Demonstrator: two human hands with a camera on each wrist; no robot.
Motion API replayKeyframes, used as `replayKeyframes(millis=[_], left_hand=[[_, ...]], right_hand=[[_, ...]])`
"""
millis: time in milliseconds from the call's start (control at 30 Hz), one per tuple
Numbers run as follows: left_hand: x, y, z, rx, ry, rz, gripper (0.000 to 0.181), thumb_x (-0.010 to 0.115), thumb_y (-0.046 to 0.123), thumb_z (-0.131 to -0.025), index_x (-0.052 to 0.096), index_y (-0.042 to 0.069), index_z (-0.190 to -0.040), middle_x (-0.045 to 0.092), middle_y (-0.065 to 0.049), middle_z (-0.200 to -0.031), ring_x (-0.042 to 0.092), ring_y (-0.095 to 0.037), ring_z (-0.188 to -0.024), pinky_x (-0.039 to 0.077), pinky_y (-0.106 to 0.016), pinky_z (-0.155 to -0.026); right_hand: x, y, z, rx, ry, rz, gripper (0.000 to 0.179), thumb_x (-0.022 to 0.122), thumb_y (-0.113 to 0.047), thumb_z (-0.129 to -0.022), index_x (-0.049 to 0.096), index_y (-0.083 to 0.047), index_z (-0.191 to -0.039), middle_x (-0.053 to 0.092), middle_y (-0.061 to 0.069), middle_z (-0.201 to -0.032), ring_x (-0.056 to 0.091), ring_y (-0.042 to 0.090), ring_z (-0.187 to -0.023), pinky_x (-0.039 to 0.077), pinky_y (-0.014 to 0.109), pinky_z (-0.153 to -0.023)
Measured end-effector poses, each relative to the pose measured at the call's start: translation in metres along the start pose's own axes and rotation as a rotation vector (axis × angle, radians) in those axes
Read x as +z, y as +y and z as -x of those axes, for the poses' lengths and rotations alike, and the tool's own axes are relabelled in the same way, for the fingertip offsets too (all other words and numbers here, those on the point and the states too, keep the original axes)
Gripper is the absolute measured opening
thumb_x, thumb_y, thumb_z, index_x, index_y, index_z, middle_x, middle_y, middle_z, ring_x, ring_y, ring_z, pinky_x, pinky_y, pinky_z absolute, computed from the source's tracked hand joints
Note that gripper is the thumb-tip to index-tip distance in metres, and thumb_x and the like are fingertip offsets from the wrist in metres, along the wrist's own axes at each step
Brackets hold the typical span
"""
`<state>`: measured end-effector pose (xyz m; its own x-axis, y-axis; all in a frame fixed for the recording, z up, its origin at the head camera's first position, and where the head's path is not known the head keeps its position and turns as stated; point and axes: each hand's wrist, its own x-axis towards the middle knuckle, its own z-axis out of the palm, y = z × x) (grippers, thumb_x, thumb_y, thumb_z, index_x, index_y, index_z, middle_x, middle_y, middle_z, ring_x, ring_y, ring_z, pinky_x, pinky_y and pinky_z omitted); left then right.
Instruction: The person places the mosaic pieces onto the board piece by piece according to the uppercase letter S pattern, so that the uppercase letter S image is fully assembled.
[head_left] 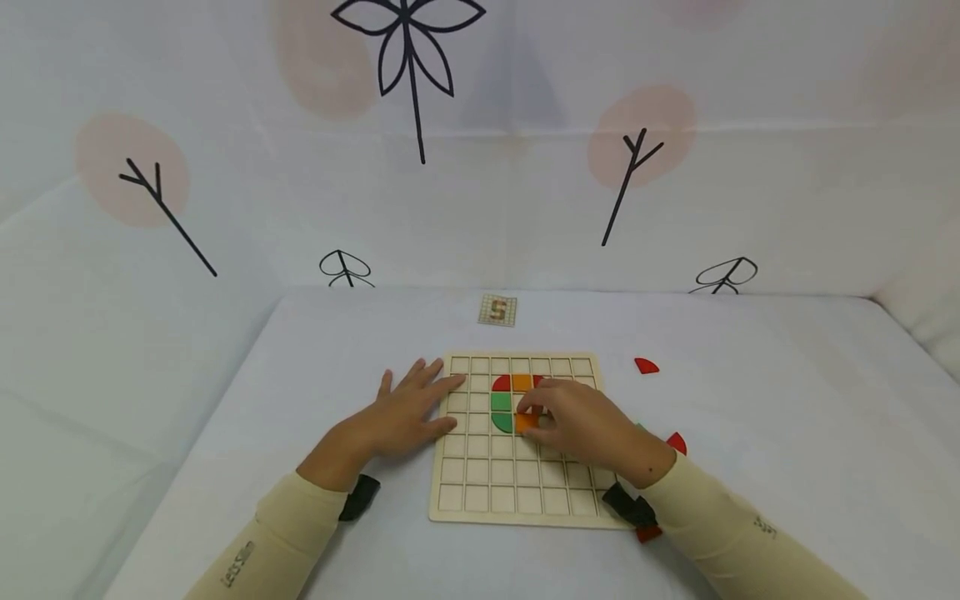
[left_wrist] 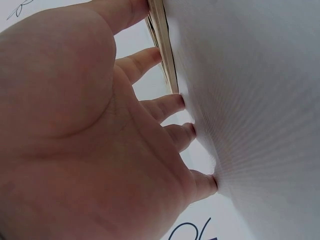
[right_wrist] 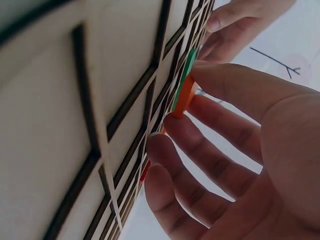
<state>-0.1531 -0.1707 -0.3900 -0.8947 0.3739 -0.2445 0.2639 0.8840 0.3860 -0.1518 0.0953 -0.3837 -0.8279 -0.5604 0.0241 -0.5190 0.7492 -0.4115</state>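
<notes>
A pale wooden grid board (head_left: 480,498) lies on the white table. My left hand (head_left: 401,421) rests at its left edge with fingers spread, thumb and index finger touching the frame. Over the middle of the grid, my right hand (head_left: 585,425) pinches an orange square tile (right_wrist: 185,95) between thumb and fingers. Close by, a green quarter-round tile (head_left: 502,422) sits in a cell, below a green square tile (head_left: 501,402). The row above holds a red quarter-round tile (head_left: 501,383), an orange square tile (head_left: 521,382) and a red tile (head_left: 537,381) partly hidden by my right hand.
Behind the board lies a small pattern card (head_left: 498,310) with an S-like figure. To the right are a loose red quarter-round tile (head_left: 646,366) and another red tile (head_left: 677,442). One more red tile (head_left: 648,533) lies partly hidden near my right wrist. A patterned cloth stands behind.
</notes>
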Motion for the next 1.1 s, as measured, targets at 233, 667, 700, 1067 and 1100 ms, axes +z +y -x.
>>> replayKeyframes(millis=[233, 667, 700, 1067, 1100], left_hand=[[-0.0001, -0.0003, -0.0002, 0.001, 0.002, -0.003, 0.066, 0.059, 0.044, -0.099, 0.031, 0.033, -0.158, 0.012, -0.005, -0.170, 0.001, -0.030, -0.158, -0.004, -0.067, -0.121], [0.0004, -0.0015, 0.0000, -0.011, -0.004, -0.005, 0.066, 0.059, 0.043, -0.099, 0.030, 0.033, -0.158, 0.012, -0.005, -0.170, 0.000, -0.030, -0.158, -0.004, -0.066, -0.121], [0.0004, -0.0014, 0.0000, -0.011, -0.005, -0.004, 0.066, 0.059, 0.043, -0.099, 0.030, 0.033, -0.158, 0.012, -0.005, -0.170, 0.000, -0.030, -0.158, -0.004, -0.066, -0.121], [-0.0010, 0.0011, 0.0003, -0.003, -0.007, 0.010, 0.066, 0.059, 0.042, -0.100, 0.031, 0.032, -0.158, 0.012, -0.006, -0.169, 0.000, -0.030, -0.158, -0.005, -0.066, -0.121], [-0.0010, 0.0013, 0.0003, -0.003, -0.007, 0.010, 0.066, 0.059, 0.042, -0.100, 0.031, 0.032, -0.158, 0.012, -0.006, -0.169, 0.000, -0.030, -0.158, -0.005, -0.066, -0.121]], right_hand=[[0.0007, 0.0002, -0.0004, -0.008, 0.003, -0.008, 0.021, 0.082, -0.021, -0.083, 0.076, -0.015, -0.103, 0.064, -0.009, -0.087, 0.053, 0.009, -0.077, 0.048, 0.021, -0.067], [0.0021, -0.0017, -0.0020, -0.028, 0.003, -0.007, 0.018, 0.081, -0.018, -0.085, 0.076, -0.015, -0.102, 0.069, -0.007, -0.094, 0.056, 0.009, -0.085, 0.052, 0.027, -0.076], [0.0023, -0.0018, -0.0020, -0.026, 0.001, -0.009, 0.018, 0.080, -0.019, -0.085, 0.076, -0.015, -0.102, 0.069, -0.007, -0.094, 0.056, 0.010, -0.085, 0.052, 0.027, -0.075], [0.0036, -0.0003, -0.0014, -0.026, -0.001, 0.009, 0.017, 0.080, -0.018, -0.085, 0.076, -0.015, -0.101, 0.065, -0.006, -0.094, 0.055, 0.008, -0.083, 0.052, 0.027, -0.076], [0.0038, 0.0001, -0.0014, -0.026, -0.002, 0.010, 0.017, 0.080, -0.018, -0.085, 0.076, -0.015, -0.101, 0.065, -0.006, -0.094, 0.055, 0.009, -0.083, 0.053, 0.027, -0.076]])
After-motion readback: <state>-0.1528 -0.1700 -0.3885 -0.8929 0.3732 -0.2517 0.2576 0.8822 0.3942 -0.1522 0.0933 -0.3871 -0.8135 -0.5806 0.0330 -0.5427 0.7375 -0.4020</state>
